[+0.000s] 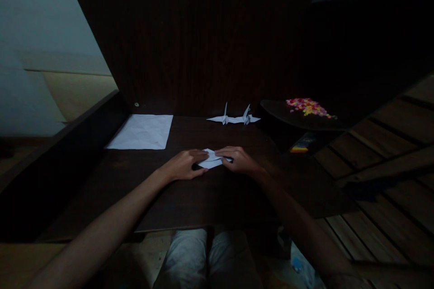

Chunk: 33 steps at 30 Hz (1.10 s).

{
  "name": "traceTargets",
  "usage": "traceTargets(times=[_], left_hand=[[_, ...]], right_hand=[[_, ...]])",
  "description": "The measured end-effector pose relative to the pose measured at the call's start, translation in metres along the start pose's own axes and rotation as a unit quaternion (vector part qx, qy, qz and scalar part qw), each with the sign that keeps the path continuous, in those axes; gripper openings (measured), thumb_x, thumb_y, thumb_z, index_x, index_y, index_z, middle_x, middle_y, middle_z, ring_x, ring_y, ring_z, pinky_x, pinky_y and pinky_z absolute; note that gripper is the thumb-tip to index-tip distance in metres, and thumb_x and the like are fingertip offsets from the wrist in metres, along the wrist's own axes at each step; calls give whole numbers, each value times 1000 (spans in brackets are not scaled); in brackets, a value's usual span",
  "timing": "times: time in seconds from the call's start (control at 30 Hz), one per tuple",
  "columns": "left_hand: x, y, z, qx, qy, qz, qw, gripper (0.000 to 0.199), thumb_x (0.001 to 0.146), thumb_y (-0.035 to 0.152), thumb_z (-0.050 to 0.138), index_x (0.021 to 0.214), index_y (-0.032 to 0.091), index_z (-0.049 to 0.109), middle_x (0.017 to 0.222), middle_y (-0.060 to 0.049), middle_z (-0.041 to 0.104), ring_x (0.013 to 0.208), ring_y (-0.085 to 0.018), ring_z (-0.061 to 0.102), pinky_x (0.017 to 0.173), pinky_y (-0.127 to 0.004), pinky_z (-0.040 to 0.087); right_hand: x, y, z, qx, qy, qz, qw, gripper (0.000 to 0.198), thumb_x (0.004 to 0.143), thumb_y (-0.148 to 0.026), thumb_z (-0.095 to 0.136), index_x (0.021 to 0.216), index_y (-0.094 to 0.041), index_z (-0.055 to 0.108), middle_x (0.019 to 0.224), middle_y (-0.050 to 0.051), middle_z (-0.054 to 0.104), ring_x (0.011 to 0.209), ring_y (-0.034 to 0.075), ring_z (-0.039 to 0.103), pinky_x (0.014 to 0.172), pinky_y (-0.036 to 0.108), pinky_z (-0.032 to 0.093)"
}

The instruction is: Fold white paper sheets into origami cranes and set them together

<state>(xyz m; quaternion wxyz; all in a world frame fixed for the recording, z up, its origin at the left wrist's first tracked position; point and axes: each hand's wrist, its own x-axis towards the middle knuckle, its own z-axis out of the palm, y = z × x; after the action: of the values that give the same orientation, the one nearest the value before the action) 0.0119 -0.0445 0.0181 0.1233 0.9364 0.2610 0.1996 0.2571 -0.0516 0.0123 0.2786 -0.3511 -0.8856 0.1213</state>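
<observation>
A small piece of folded white paper (213, 160) lies on the dark desk between my hands. My left hand (185, 164) grips its left side, thumb at the near edge and fingers on top. On the right side, my right hand (236, 159) presses the paper with fingers and thumb closed onto it. Parts of the paper are hidden under the fingers. Beyond my hands, two white paper cranes (233, 119) stand in a row against the back panel. A stack or sheet of white paper (144, 132) lies at the back left; I cannot tell how many sheets.
A raised dark side shelf (278, 110) at the right bears a heap of small pink, red and yellow pieces (310, 107). Below it shows a yellow item (299, 149). A raised side board (68, 144) bounds the desk on the left. Wooden slats (383, 226) stretch along the right.
</observation>
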Motion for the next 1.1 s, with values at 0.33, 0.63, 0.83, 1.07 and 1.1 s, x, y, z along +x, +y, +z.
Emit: traceTargets(times=[0.33, 0.63, 0.83, 1.07, 1.1], left_hand=[[0, -4, 2, -41, 32, -36, 998, 58, 78, 41, 64, 128, 14, 51, 125, -13, 60, 113, -23, 58, 97, -35, 44], [5, 3, -9, -187, 75, -167, 965, 32, 85, 38, 53, 99, 15, 71, 95, -3, 73, 85, -20, 66, 75, -26, 48], [10, 2, -14, -413, 115, -318, 845, 39, 70, 45, 70, 93, 13, 72, 80, -2, 71, 66, -15, 60, 57, -22, 41], [12, 10, -3, -580, 94, -332, 738, 50, 58, 41, 80, 97, 12, 70, 84, -6, 72, 72, -18, 64, 67, -27, 47], [12, 11, -1, -591, 81, -324, 734, 50, 58, 41, 80, 97, 12, 70, 83, -7, 72, 74, -18, 64, 69, -28, 47]], right_hand=[[5, -6, -3, 33, 51, 79, 995, 25, 86, -21, 49, 99, -17, 70, 99, 7, 72, 90, 18, 68, 84, 30, 51], [6, -9, -9, 174, 118, 185, 960, 28, 83, -39, 57, 99, -19, 69, 98, 6, 71, 90, 21, 66, 82, 34, 50], [7, -4, -12, 421, 186, 200, 865, 58, 77, -60, 54, 116, -17, 55, 103, 11, 65, 81, 21, 66, 67, 34, 55], [13, -7, 2, 445, 86, 233, 860, 45, 67, -52, 70, 88, -14, 60, 62, 0, 59, 48, 11, 55, 42, 21, 44], [14, -9, 5, 439, 85, 249, 859, 43, 66, -52, 71, 81, -13, 60, 56, -1, 58, 44, 10, 52, 39, 20, 41]])
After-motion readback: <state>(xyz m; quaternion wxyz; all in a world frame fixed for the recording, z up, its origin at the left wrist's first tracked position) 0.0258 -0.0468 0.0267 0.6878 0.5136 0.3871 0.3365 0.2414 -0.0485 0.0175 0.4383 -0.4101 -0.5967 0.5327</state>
